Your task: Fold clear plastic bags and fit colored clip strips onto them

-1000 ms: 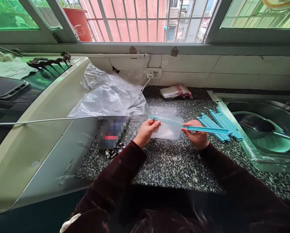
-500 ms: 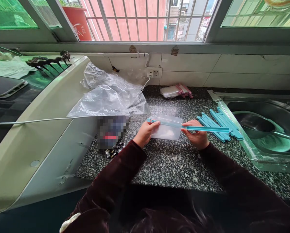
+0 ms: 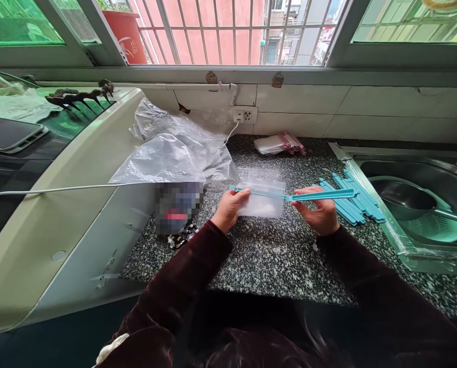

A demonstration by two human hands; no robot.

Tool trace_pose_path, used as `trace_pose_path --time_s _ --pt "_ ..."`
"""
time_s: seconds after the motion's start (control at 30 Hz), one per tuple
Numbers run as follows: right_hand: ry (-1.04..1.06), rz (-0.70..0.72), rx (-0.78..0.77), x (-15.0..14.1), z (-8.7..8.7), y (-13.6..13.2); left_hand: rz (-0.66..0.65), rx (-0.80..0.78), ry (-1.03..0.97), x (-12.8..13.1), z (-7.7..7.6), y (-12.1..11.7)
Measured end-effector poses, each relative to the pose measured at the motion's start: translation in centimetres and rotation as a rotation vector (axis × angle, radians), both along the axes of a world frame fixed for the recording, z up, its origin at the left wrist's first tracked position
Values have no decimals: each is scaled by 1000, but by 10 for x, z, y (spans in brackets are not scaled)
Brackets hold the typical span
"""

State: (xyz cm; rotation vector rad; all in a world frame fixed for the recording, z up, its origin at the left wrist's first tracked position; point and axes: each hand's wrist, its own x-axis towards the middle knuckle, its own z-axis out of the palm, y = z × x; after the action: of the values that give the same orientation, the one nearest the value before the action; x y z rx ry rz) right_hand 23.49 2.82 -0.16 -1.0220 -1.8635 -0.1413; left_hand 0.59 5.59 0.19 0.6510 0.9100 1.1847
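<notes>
A small translucent plastic bag [image 3: 262,204] is held up over the counter, with something whitish low inside it. My left hand [image 3: 230,207] is closed, pinching the bag's left edge together with one end of a blue bag sealing clip [image 3: 323,195]. One arm of that clip lies along the bag's upper part, and its hinge sits by the right edge. The other arm swings out to the right, unfolded. My right hand [image 3: 318,212] grips it near the hinge, thumb and fingers closed around it. Several more blue sealing clips [image 3: 360,197] lie just beyond my right hand.
Crumpled clear plastic [image 3: 174,148] covers the back left of the speckled counter [image 3: 266,260]. A pack with pink clips [image 3: 280,144] lies by the wall. On the right is a sink [image 3: 404,240] with a pan [image 3: 404,194]. A white cable [image 3: 75,188] crosses the left side.
My right hand has shifted slightly right, and the clip's free arm is tilted a little upward. The left hand keeps its pinch on the bag. The whole view has moved slightly.
</notes>
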Motion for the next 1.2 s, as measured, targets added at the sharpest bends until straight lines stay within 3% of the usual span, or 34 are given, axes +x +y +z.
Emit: trace_pose_path --time_s 0.37,0.83,1.2 --pt "30 1 25 -2 14 -11 3 22 7 0 -1 0" --pt "6 -10 55 -5 10 -11 -23 211 143 0 -12 -1" --pt "-68 27 73 -10 7 -11 -47 179 164 4 -11 -5"
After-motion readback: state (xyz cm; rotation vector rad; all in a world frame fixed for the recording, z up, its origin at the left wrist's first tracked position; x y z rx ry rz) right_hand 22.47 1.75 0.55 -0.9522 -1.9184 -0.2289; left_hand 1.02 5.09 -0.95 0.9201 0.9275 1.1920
